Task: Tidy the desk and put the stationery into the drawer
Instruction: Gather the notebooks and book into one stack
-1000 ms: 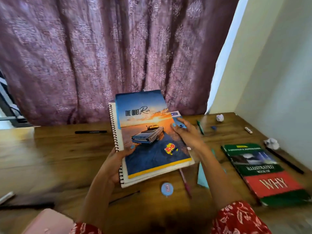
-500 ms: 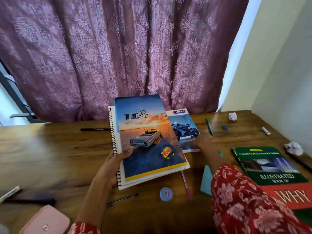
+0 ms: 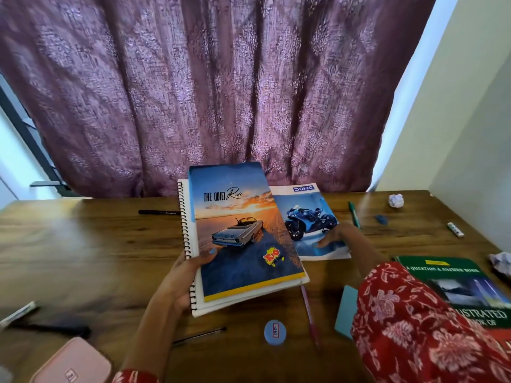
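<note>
My left hand (image 3: 179, 283) grips a stack of two notebooks above the wooden desk (image 3: 83, 244): a car-cover notebook (image 3: 240, 233) lies on a white spiral-bound notebook (image 3: 184, 217). My thumb lies on the car cover. My right hand (image 3: 341, 239) rests with fingers spread on the lower corner of a motorcycle-cover notebook (image 3: 307, 219), which lies flat on the desk behind the stack. No drawer is in view.
A green book (image 3: 453, 283) lies at the right. Around it lie a green pen (image 3: 354, 214), pink pen (image 3: 311, 319), black pen (image 3: 157, 212), blue sticky pad (image 3: 345, 310), round blue eraser (image 3: 274, 332), crumpled papers (image 3: 396, 200), and a pink case (image 3: 72, 363).
My right hand left the held stack and went to the motorcycle notebook on the desk. The left hand alone keeps the stack, now slightly lower and left.
</note>
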